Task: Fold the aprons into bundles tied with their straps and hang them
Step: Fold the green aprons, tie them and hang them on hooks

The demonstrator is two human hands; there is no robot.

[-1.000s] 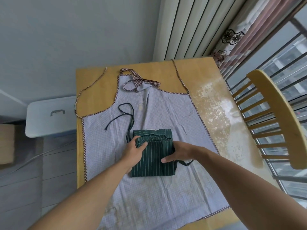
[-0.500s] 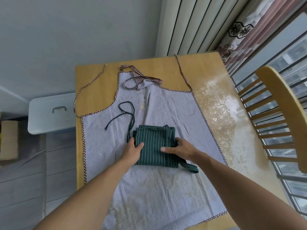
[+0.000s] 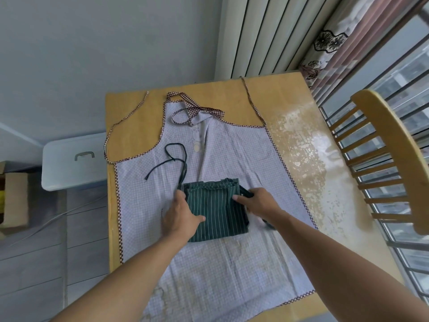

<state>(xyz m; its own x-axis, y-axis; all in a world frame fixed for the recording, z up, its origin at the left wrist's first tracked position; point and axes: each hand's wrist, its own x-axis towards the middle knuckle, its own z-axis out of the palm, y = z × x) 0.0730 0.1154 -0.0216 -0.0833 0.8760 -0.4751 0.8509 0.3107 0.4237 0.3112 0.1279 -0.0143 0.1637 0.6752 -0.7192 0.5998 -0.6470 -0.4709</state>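
Observation:
A dark green striped apron (image 3: 216, 212) lies folded into a flat rectangle on top of a light checked apron (image 3: 209, 270), which is spread over the yellow wooden table (image 3: 132, 117). My left hand (image 3: 182, 214) rests along the bundle's left edge, thumb on top. My right hand (image 3: 257, 204) lies on the right edge, fingers pointing left across the fold. One green strap (image 3: 176, 159) loops off to the upper left. The other strap (image 3: 246, 193) runs under my right hand. The checked apron's neck tie (image 3: 197, 111) lies bunched at the far end.
A wooden chair (image 3: 390, 159) stands at the table's right side, against the window bars. A white box with a handle (image 3: 74, 161) sits left of the table, with a cardboard box (image 3: 14, 203) beyond it. Curtains hang at the far right.
My left hand slid from the bundle's top left corner down its left edge. My right hand moved up the right edge. The bundle's far fold now lies flat.

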